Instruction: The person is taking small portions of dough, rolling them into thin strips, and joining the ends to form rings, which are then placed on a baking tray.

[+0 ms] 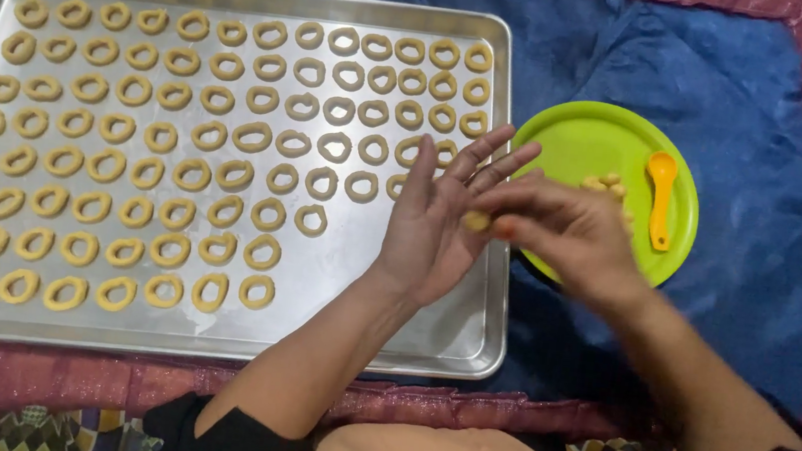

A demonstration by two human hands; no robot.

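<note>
Dough piece (475, 221) lies pressed between my open left hand (437, 222) and flat right hand (561, 232), beside the tray's (469, 334) bare right end.

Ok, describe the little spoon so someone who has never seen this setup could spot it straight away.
Start at the big metal tray of dough rings on the blue cloth. Just right of it sits a round lime-green plate, beyond the right hand. The spoon lies on the plate's right side, the only orange plastic thing there, unlike the pale dough lumps beside it.
</note>
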